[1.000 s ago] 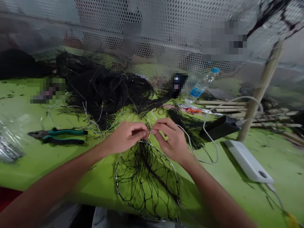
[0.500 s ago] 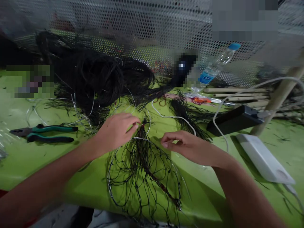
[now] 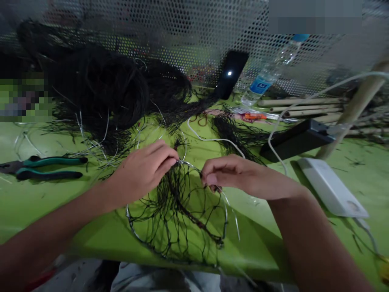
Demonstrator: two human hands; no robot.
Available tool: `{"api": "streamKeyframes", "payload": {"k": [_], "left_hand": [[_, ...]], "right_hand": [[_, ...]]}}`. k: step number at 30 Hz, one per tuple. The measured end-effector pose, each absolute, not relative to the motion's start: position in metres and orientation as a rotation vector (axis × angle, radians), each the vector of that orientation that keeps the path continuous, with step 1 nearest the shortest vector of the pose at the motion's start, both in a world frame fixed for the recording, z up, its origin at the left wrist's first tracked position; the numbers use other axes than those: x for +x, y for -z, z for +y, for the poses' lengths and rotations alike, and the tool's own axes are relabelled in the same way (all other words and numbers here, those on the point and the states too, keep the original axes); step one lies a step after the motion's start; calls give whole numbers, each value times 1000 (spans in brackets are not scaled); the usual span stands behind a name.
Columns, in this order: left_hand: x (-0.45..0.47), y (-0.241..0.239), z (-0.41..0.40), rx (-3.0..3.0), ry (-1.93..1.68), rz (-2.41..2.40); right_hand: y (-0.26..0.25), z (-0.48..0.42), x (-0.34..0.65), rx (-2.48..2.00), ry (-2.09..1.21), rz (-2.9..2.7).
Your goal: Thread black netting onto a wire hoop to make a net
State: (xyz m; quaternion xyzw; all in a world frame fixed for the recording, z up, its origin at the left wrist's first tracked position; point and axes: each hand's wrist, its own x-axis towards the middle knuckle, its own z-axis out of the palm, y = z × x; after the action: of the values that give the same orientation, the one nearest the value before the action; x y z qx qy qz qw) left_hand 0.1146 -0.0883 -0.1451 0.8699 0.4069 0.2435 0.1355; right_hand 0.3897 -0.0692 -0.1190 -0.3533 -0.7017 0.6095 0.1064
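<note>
A wire hoop (image 3: pixel 226 211) strung with black netting (image 3: pixel 179 211) lies on the green table (image 3: pixel 45 202) at its near edge. My left hand (image 3: pixel 142 170) pinches the top of the hoop where the netting bunches, fingers closed. My right hand (image 3: pixel 234 176) is closed on the hoop's right rim, fingertips curled over the wire and mesh. The two hands sit about a hand's width apart on the hoop.
Green-handled pliers (image 3: pixel 42 167) lie at the left. A big heap of black netting (image 3: pixel 106 93) with loose wires fills the back left. A phone (image 3: pixel 231 74), a water bottle (image 3: pixel 269 77), bamboo sticks (image 3: pixel 304 106), a black box (image 3: pixel 296 140) and a white power bank (image 3: pixel 331 186) with cable stand at right.
My right hand moved back onto the hoop's right rim after drawing away from it. The hoop shifted slightly up the table; my left hand stayed pinched at its top.
</note>
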Motion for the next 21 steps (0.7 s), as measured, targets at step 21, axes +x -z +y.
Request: {"api": "streamKeyframes", "payload": {"k": [21], "left_hand": [[107,110,-111,2717,-809,1141]], "right_hand": [[99,-113,367,-923,-1289,-1746]]}}
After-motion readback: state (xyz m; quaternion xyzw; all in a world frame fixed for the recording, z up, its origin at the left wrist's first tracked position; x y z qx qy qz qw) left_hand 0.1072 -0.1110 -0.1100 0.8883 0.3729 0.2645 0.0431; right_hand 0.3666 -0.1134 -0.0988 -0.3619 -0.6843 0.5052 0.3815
